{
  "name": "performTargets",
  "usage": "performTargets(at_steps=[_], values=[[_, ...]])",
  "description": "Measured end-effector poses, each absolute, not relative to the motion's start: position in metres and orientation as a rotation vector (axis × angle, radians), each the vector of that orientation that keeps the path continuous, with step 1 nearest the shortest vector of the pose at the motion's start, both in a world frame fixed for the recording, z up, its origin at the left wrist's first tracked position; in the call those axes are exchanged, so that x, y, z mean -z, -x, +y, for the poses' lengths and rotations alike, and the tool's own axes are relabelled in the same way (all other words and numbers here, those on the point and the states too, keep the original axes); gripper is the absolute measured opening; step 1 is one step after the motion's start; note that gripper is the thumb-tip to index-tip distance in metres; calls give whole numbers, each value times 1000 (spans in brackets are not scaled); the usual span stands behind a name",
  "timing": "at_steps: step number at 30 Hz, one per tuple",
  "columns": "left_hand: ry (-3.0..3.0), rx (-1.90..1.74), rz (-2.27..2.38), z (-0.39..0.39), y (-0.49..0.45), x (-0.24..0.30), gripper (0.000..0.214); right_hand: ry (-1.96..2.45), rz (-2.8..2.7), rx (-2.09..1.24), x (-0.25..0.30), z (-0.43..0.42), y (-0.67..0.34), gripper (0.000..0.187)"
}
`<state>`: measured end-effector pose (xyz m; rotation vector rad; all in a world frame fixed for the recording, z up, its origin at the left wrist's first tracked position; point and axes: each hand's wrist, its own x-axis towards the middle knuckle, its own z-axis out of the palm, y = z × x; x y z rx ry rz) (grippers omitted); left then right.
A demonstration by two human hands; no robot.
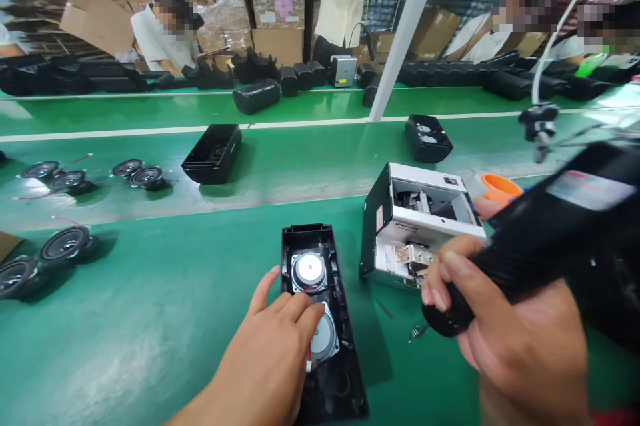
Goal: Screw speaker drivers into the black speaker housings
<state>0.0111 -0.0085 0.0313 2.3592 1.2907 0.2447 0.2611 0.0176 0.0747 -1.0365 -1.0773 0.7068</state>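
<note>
My left hand point(273, 353) reaches over the left wall of a long black speaker housing point(350, 353), thumb outside it and fingers inside. The fingertips touch the lower of two round speakers point(324, 339), partly covering it; a red wire with a white plug hangs beside them. The upper speaker point(309, 269) is uncovered. My right hand point(520, 333) is closed around a black electric screwdriver point(530, 246), which is blurred and tilted, its lower end toward the housing. A small silver metal piece point(418, 332) shows by that end; I cannot tell whether it belongs to the screwdriver.
A screw feeder point(420, 223) stands right of the housing, an orange cup point(500, 187) behind it. Loose speakers point(65, 243) lie at left. Farther back are more black housings point(213, 154), point(429, 138), a slanting white post point(405, 39) and several co-workers.
</note>
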Motion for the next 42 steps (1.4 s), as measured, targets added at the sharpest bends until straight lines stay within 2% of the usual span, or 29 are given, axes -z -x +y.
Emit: performTargets(at_steps=[2, 7, 11, 14, 36, 42], values=[[-2355, -263, 1261, -10, -10, -28, 55, 991, -1033, -646, -77, 12, -251, 48], [-2389, -298, 1261, -15, -9, -21, 62, 782, -905, -750, -86, 5, -221, 65], [-2387, -342, 1284, -19, -10, -16, 68, 673, -949, -756, -82, 11, -201, 55], [-2330, -369, 1297, -20, -10, -13, 64, 664, -982, -731, -74, 17, -192, 50], [-2575, -547, 1341, -24, -15, -19, 49, 713, -1155, -779, -40, 28, -187, 51], [-2572, -539, 1321, -24, -16, -20, 52, 745, -1203, -774, -30, 28, -189, 53]])
